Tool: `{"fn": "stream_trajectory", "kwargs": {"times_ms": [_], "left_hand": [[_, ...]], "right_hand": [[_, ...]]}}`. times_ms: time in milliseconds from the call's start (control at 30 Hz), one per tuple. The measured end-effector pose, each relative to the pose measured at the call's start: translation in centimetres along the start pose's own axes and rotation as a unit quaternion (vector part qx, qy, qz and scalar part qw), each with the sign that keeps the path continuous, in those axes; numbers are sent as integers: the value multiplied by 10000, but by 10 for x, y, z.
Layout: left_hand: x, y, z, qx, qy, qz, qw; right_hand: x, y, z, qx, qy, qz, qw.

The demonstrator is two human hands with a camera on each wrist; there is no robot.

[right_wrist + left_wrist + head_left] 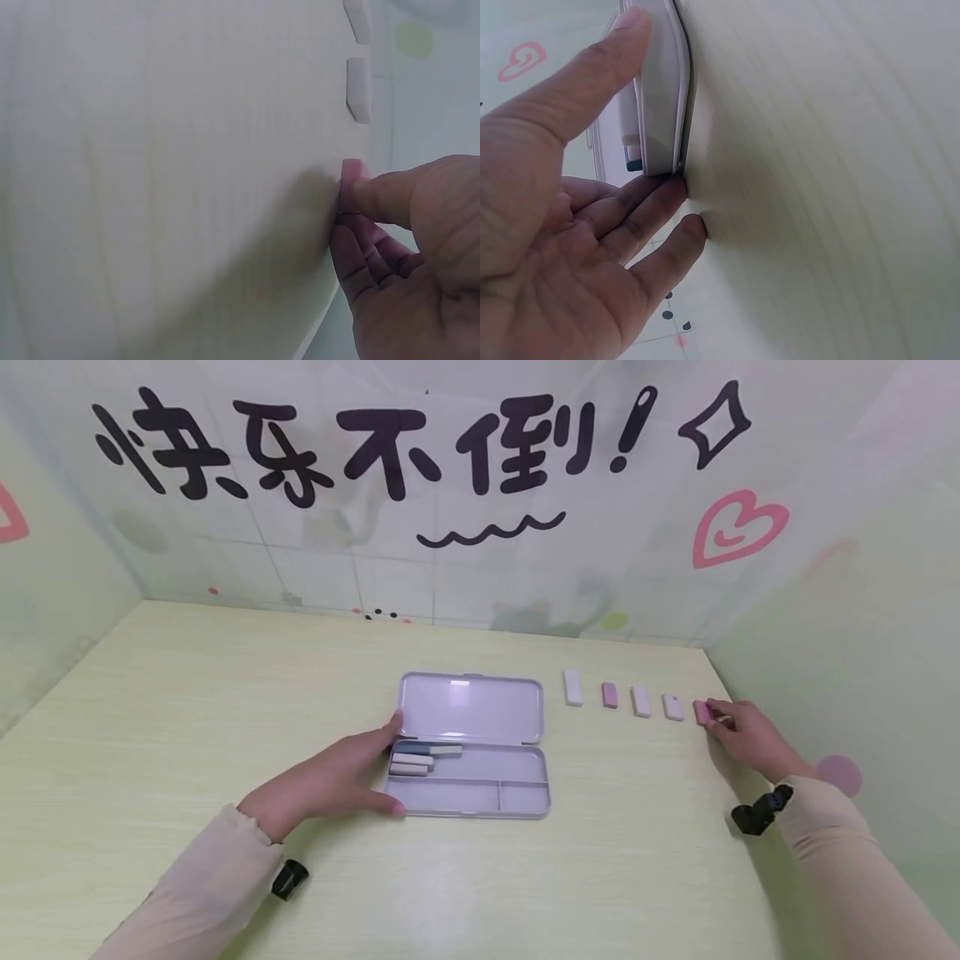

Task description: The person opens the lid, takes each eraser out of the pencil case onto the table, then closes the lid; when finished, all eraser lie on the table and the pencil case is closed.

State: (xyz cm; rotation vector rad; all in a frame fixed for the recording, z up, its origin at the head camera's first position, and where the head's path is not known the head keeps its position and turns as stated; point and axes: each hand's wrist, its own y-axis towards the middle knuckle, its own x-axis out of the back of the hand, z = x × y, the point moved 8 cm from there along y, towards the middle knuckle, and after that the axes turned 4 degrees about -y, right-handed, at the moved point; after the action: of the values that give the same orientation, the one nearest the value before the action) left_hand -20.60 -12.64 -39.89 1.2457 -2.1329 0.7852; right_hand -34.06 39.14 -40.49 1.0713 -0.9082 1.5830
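A pale lilac pencil case [442, 793] lies open on the table, its lid [471, 706] folded back flat. My left hand [330, 777] holds it at the left end, thumb on the near corner, fingers at the far side by the hinge. In the left wrist view the fingertips [676, 187] bear on the case's end. Inside its back compartment, at the left, lie a blue-and-white stick [427, 749] and two short whitish bars [410, 764]. Far to the right, my right hand [750, 739] pinches a small pink eraser-like block [349, 178] between thumb and fingers, at the table.
A row of small blocks runs left from the right hand: a white one [672, 707], another white one [641, 702], a pink one [609, 695] and a longer white one [572, 687]. Printed walls stand behind and at both sides of the table [225, 710].
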Motion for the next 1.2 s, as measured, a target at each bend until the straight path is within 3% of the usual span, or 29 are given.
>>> {"fn": "stream_trajectory", "kwargs": {"times_ms": [333,533,700,900,1067,1200], "left_hand": [[-2,1,1,-57,-17,1,10000],[-1,2,3,-22,13,3,10000],[-1,1,3,-114,-21,-15,9999],[-1,1,4,-84,-89,13,9999],[-1,1,3,-115,-106,-3,9999],[0,0,4,-99,-81,-15,9999]], "right_hand": [[-3,-7,-7,-550,364,103,9978],[9,-8,14,-369,507,-415,9972],[18,-2,62,108,587,-909,9941],[12,-1,138,1138,611,-1201,9843],[-9,-2,196,1978,694,-963,9730],[-30,-4,236,2422,678,-410,9670]]}}
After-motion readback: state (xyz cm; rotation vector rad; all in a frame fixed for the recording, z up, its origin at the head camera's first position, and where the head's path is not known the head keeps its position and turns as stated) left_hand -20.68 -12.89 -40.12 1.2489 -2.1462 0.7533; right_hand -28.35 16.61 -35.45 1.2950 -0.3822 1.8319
